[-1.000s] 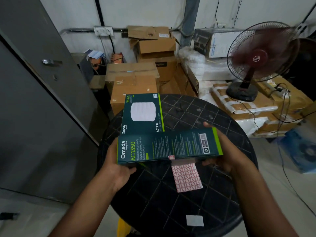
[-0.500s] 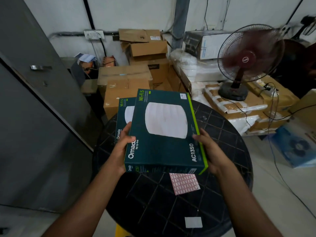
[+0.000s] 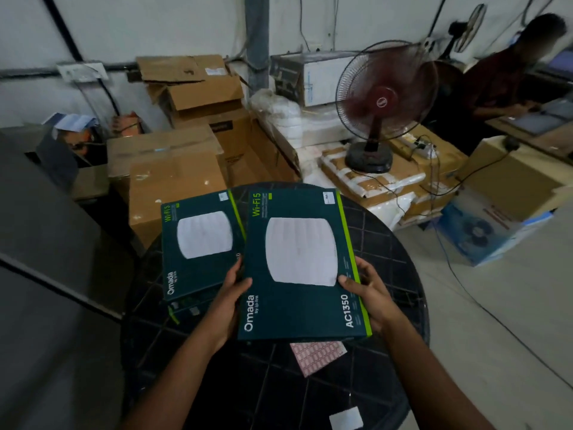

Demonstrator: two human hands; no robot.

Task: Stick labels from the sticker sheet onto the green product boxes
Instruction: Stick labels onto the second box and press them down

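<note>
Green cardboard, stiff and flat — the held box point(image 3: 302, 265) looks light enough for us to carry by its side edges, and that is where we have it: our left hand point(image 3: 228, 297) curls round the left edge, our right hand point(image 3: 367, 294) round the right, thumbs on the printed face. We judge the glossy card a little slippery, so an edge grip suits it better than a pinch at a corner. It hovers face up over the black surface point(image 3: 400, 243), its long axis running near to far, the Wi-Fi heading at the far end. A second green box point(image 3: 200, 243) lies just to its left. The pink sticker sheet point(image 3: 317, 356) lies on the surface at the near side — partly under the held box.
</note>
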